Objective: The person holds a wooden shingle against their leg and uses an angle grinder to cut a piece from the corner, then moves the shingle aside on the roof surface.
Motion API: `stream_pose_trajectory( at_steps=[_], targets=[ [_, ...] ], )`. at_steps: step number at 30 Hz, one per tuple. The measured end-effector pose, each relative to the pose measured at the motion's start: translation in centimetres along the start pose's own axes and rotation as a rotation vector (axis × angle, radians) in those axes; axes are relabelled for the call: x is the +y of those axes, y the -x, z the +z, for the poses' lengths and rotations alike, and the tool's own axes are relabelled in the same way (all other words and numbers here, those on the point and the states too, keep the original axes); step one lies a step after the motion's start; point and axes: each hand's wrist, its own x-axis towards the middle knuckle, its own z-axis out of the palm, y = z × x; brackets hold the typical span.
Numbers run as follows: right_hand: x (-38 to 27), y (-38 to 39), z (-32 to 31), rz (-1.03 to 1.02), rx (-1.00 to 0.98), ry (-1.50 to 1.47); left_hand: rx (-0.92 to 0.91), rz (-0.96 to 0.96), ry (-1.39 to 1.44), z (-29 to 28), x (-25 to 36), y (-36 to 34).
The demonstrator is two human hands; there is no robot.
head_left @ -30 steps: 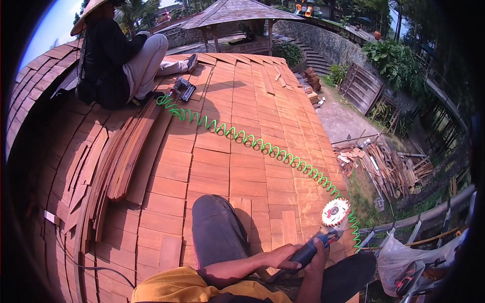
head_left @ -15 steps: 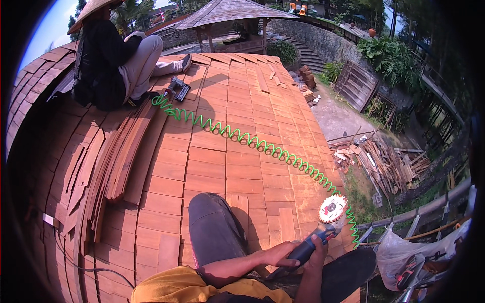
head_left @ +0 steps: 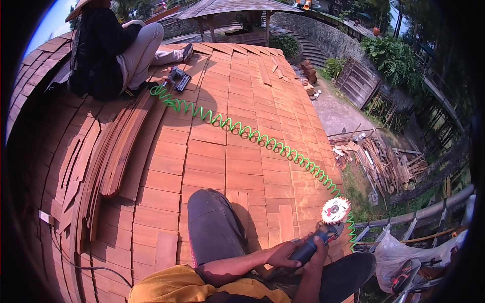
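Observation:
Both of my hands are wrapped round a dark blue angle grinder (head_left: pixel 305 250) above my lap. My left hand (head_left: pixel 283 254) grips the body from the left side, and my right hand (head_left: pixel 317 256) holds it from the right, close to the head. A round white toothed saw blade (head_left: pixel 335 210) is fitted at the grinder's far end, pointing up and away from me. It looks apart from the shingles. Part of the grinder's rear is hidden by my hands and arms.
A wooden shingle roof (head_left: pixel 206 156) slopes round me. A green coiled air hose (head_left: pixel 252 135) crosses it to a nail gun (head_left: pixel 177 79) near a seated co-worker (head_left: pixel 103 50). Stacked boards (head_left: pixel 118 156) lie left; a white sack (head_left: pixel 394 257) hangs right, beyond the roof edge.
My view has tilted down slightly. The grinder and my hands stay nearly in place, with the blade turned a little. A brown board now shows by the co-worker's hands.

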Motion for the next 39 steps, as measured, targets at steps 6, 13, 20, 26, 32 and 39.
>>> stream_pose_trajectory(
  at_steps=[6,13,20,26,32,39],
  targets=[
    [0.2,-0.3,0.0,0.021,-0.031,0.010,0.004,0.017,-0.009,-0.1,-0.6,-0.1],
    [0.0,-0.5,0.4,0.041,-0.040,-0.004,0.034,0.032,0.011,0.1,-1.6,-0.1],
    [0.1,-0.8,0.4,0.042,-0.008,-0.026,0.052,0.017,0.076,0.1,-1.4,-0.2],
    [0.0,-0.7,0.3,0.039,-0.058,-0.051,0.064,0.046,0.066,0.1,-1.2,-0.2],
    [-0.1,-0.7,0.3,0.044,-0.049,-0.037,0.054,0.026,0.055,0.2,-1.6,-0.3],
    [0.1,-0.9,0.4,0.041,-0.040,-0.030,0.054,0.041,0.037,-0.2,-0.8,-0.2]
  ],
)
